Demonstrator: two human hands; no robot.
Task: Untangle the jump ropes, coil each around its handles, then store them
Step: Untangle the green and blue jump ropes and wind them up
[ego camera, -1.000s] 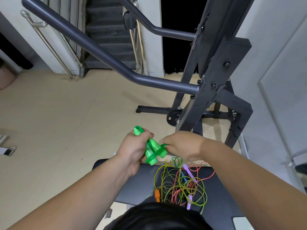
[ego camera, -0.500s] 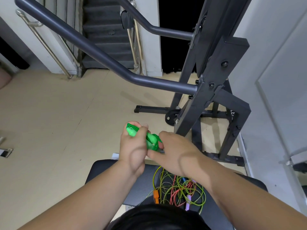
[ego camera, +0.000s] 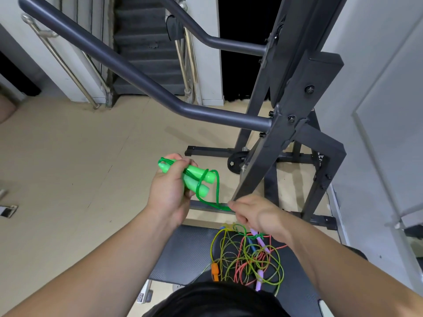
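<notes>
Green rope [ego camera: 217,188] is held up just left of centre, over the floor [ego camera: 80,168]. Its two handles [ego camera: 201,173] lie side by side in the left grip [ego camera: 169,195], whose fingers curl round them, and turns of cord are wound over the pair. From the handles a loose loop of cord drops toward 4 o'clock into the right grip [ego camera: 256,216], which is pressed together on it with curled fingers. At 6 o'clock from that hand the other ropes [ego camera: 246,259] lie tangled, yellow-green and red, on the dark surface [ego camera: 183,252]. An orange handle [ego camera: 214,272] sits at the tangle's 8 o'clock edge and a purple handle [ego camera: 259,276] at its 5 o'clock. A grey rack [ego camera: 290,124] stands at 1 o'clock from the hands.
</notes>
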